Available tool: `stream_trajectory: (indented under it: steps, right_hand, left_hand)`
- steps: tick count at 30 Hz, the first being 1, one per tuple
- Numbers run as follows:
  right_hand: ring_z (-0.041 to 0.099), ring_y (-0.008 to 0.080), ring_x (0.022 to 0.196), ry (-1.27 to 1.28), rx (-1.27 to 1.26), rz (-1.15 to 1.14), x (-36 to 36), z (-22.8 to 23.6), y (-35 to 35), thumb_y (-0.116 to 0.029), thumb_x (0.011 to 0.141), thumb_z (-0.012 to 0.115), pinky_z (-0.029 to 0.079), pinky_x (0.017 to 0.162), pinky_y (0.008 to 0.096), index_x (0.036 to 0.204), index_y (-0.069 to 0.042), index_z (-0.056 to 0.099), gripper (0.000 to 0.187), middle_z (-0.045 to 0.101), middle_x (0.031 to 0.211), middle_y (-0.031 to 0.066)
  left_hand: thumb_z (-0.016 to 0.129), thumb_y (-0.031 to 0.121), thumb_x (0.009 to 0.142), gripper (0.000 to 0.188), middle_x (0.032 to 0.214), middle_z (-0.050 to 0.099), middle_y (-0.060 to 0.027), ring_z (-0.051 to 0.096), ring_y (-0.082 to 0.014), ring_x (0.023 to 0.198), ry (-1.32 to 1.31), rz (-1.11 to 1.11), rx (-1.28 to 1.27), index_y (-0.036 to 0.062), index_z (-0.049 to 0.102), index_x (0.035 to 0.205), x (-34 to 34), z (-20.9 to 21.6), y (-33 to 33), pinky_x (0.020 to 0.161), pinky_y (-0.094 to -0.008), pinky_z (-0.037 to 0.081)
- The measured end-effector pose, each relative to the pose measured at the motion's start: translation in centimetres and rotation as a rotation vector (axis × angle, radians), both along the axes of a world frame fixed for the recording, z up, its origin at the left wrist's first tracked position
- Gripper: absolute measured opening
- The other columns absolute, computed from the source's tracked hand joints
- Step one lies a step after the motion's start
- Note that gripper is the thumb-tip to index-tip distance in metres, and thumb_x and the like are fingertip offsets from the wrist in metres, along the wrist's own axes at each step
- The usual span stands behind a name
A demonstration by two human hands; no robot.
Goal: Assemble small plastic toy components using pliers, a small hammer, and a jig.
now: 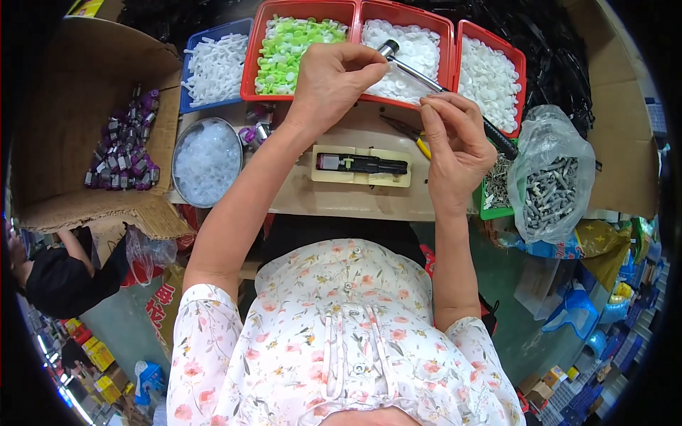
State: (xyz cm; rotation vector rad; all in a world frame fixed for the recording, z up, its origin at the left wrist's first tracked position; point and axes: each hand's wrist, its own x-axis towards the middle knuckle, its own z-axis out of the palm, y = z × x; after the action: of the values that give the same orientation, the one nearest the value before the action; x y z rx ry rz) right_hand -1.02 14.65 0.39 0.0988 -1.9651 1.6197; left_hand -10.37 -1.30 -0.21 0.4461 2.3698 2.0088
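Observation:
My left hand [330, 82] hovers over the red trays, thumb and forefinger pinched beside the head of a small hammer-like tool [418, 75] with a silver shaft and black grip. Whatever lies between those fingertips is too small to make out. My right hand [458, 142] is closed in a pinch farther right, and the tool's black grip runs behind its fingers. I cannot tell whether this hand grips the tool or some tiny piece. Below and between both hands, a cream holder [323, 177] on the bench carries a long black part [376, 165] with a metal-and-purple end.
Trays of green-white pieces [295, 53], white caps [486, 78] and white stems [217, 67] line the back. Yellow-handled pliers [419, 142] lie mid-bench. At left are a bowl [208, 156] and a carton [71, 106]; at right, a bag of metal parts [550, 184]. Someone sits lower left.

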Motion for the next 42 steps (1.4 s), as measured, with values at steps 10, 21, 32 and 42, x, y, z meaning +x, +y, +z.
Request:
stream_trajectory:
  steps: [10, 21, 32, 42]
  right_hand:
    - [0.065, 0.0126, 0.093, 0.119, 0.075, -0.035, -0.4, 0.1, -0.2, 0.007, 0.087, 0.069, 0.053, 0.076, 0.0218, 0.103, 0.003, 0.072, 0.016, 0.067, 0.106, 0.0101]
    - [0.068, 0.0187, 0.09, 0.218, 0.346, -0.089, 0.7, 0.9, 0.0, 0.008, 0.083, 0.072, 0.055, 0.077, 0.0266, 0.101, 0.002, 0.073, 0.019, 0.069, 0.1, 0.0112]
    - [0.069, 0.0208, 0.089, 0.105, 0.146, 0.036, 1.7, 0.9, -0.2, 0.007, 0.079, 0.075, 0.056, 0.078, 0.03, 0.1, 0.001, 0.072, 0.023, 0.067, 0.105, 0.0126]
    - [0.063, 0.0166, 0.09, -0.042, 0.194, 0.269, 2.2, 0.4, 0.2, 0.011, 0.08, 0.071, 0.05, 0.077, 0.0264, 0.094, 0.005, 0.069, 0.015, 0.065, 0.098, 0.0115]
  left_hand:
    - [0.073, 0.008, 0.088, 0.017, 0.088, 0.073, -0.0085, 0.069, -0.0126, 0.075, -0.485, -0.132, 0.444, -0.0021, 0.072, 0.101, 4.5, 1.9, 0.8, 0.066, -0.0218, 0.052]
    - [0.073, 0.007, 0.087, 0.016, 0.086, 0.073, -0.0094, 0.068, -0.0126, 0.073, -0.474, -0.118, 0.578, -0.0036, 0.072, 0.1, 6.1, 1.9, 1.3, 0.066, -0.023, 0.053]
    - [0.072, 0.0, 0.086, 0.012, 0.09, 0.072, -0.0074, 0.067, -0.0097, 0.079, -0.091, -0.101, 0.422, -0.0046, 0.072, 0.097, 7.5, 1.3, -0.1, 0.072, -0.0238, 0.055]
    - [0.074, -0.007, 0.08, 0.02, 0.102, 0.07, -0.0137, 0.067, -0.0173, 0.09, 0.097, -0.198, 0.245, -0.0056, 0.071, 0.1, 8.5, 0.3, -2.2, 0.078, -0.0261, 0.055]
